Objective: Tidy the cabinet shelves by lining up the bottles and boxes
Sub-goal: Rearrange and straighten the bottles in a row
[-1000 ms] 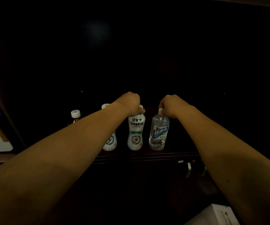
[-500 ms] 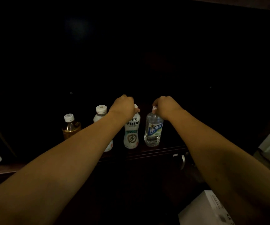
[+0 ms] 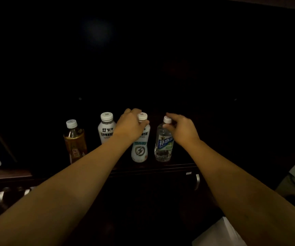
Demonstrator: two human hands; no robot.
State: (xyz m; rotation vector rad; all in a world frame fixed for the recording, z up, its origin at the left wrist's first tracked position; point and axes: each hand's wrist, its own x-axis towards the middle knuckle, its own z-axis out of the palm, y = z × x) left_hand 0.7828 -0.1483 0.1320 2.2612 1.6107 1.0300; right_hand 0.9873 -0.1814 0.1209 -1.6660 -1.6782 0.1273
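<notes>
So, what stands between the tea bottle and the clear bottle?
Head view: two white bottles stand between the tea bottle and clear bottle; the left hand grips one.

- White bottle (image 3: pixel 107 127), second from the left: a logo followed by the characters "蒙牛" in dark print near the top of the label; a line of larger characters beneath is partly hidden by the left forearm and too blurred to read with certainty.
- White bottle under the left hand (image 3: pixel 140 144): a round grey emblem with a lightning-bolt sign low on the body; the characters above it are mostly covered.
- Clear bottle (image 3: pixel 163 145): large white characters on a blue label, beginning "补水"; the rest is unclear.
- Amber bottle (image 3: pixel 75 142): a small label with characters, illegible.
</notes>
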